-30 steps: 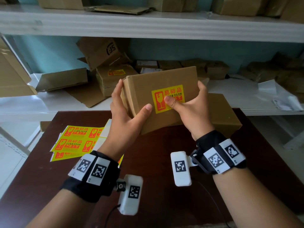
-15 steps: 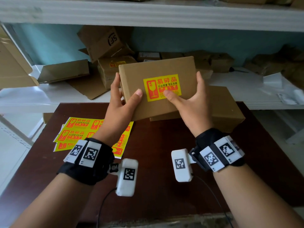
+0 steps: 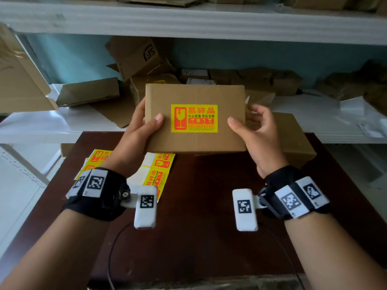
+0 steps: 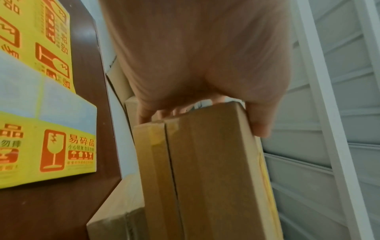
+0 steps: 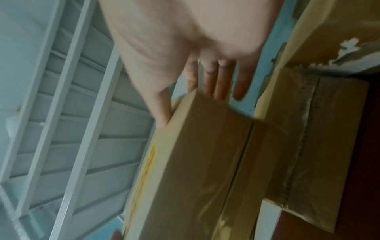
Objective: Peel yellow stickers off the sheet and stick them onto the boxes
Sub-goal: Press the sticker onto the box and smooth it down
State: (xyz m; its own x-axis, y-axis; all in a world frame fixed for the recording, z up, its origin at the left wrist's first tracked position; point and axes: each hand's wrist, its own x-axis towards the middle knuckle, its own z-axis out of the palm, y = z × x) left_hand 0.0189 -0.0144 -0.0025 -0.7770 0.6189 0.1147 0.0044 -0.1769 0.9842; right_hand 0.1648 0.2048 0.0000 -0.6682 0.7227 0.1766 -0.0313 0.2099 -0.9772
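I hold a brown cardboard box (image 3: 194,95) up over the table, its broad face toward me. A yellow fragile sticker (image 3: 194,118) lies flat in the middle of that face. My left hand (image 3: 144,130) grips the box's left edge, thumb on the front and fingers behind; the left wrist view shows it on the box (image 4: 205,162). My right hand (image 3: 255,130) holds the right edge, thumb on the front beside the sticker, fingers behind the box (image 5: 195,162). The yellow sticker sheet (image 3: 161,164) lies on the table under my left wrist, with several blank peeled spots.
A second, larger cardboard box (image 3: 293,143) sits on the dark brown table (image 3: 199,206) behind the held one. Beyond it a white shelf (image 3: 41,126) carries several cardboard boxes and flattened cartons. Another shelf board (image 3: 188,19) runs overhead.
The box has swung round to face me squarely. My right thumb has slid off the sticker to the box's right edge. The left hand keeps its hold.
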